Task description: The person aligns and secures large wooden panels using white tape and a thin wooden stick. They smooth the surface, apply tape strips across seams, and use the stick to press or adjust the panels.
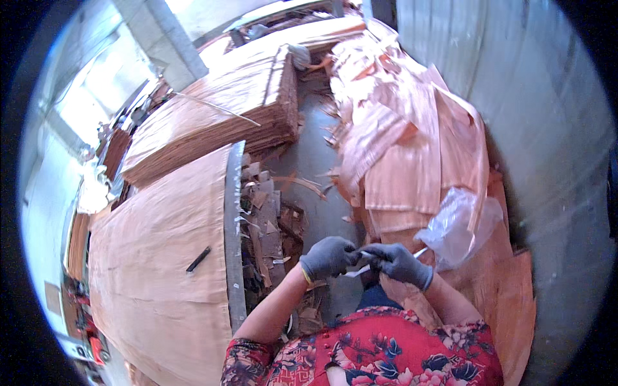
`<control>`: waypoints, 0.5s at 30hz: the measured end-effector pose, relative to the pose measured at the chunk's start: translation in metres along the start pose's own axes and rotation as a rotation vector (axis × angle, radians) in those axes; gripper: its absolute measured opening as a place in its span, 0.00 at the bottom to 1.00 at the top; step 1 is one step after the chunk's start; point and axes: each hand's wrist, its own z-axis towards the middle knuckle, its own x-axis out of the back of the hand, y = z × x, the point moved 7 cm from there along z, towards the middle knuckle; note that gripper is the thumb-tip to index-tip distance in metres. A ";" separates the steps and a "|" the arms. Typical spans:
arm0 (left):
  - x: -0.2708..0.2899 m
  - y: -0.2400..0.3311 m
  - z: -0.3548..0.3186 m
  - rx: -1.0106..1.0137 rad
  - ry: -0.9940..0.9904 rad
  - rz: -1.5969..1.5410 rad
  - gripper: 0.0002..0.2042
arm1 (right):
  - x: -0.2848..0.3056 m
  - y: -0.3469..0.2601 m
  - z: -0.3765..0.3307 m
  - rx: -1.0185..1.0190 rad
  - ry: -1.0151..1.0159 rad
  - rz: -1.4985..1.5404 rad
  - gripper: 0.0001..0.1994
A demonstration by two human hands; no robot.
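My left hand (328, 257), in a dark grey glove, meets my right hand (404, 265), gloved the same way, in front of my body. Both are closed, fingertips pinched together on a thin white strip (365, 255). Its kind is too small to make out, and the fingers hide part of it. Just right of my right hand, a crumpled clear plastic bag (460, 225) lies on a heap of thin wood veneer sheets (402, 180). To the left, a black narrow tool (198, 259), perhaps a cutter, rests on a broad veneer sheet (154, 251).
A dark metal edge (234, 257) borders the broad sheet's right side, with veneer scraps (264, 225) beside it. Farther off stands a thick veneer stack (212, 116) with a thin stick (215, 107) on top. Floor (312, 154) shows between stack and heap; a grey wall (547, 161) rises at right.
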 end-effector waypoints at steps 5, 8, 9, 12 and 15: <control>-0.010 -0.019 -0.030 0.108 0.093 -0.079 0.12 | -0.010 -0.034 -0.008 0.346 0.152 -0.643 0.13; -0.037 -0.037 -0.041 0.259 -0.048 -0.781 0.12 | -0.019 -0.050 -0.003 0.485 0.145 -0.785 0.09; -0.044 -0.041 -0.045 0.304 -0.063 -0.997 0.12 | -0.022 -0.054 -0.001 0.532 0.151 -0.767 0.07; -0.053 -0.044 -0.051 0.270 0.036 -1.227 0.11 | -0.028 -0.048 0.000 0.542 0.225 -0.685 0.06; -0.064 -0.042 -0.057 0.244 0.163 -1.358 0.10 | -0.025 -0.007 0.003 0.351 0.357 -0.379 0.07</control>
